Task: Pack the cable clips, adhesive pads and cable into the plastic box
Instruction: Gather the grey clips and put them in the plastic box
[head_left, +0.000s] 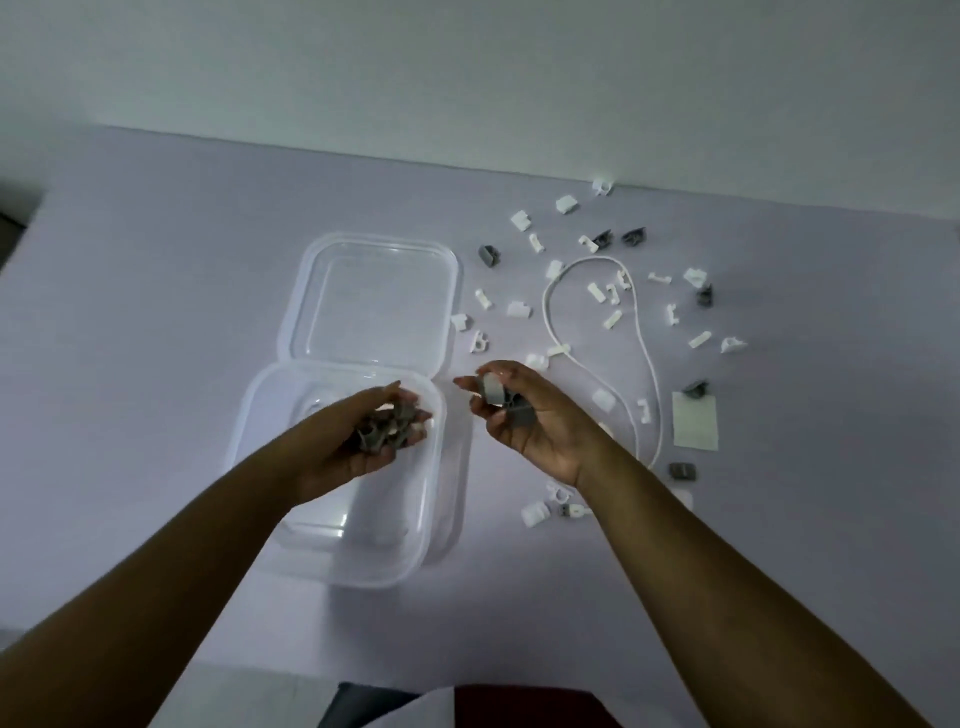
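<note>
Both bare arms reach in from bottom edge. Left hand (363, 436) over clear plastic box (260, 410), palm up, grip cupped around bunch of grey clips (387, 428). Right hand (524, 415) just right of box, grip curled on few more grey clips (501, 397). Lid (452, 270) lies behind box, touching it. White cable (641, 353) loops on pale worktop (156, 312) at right. White clips (519, 310) and grey ones scattered around cable. Pale pad sheet (695, 422) near cable's right side.

Head view, steeply down, close overhead.
</note>
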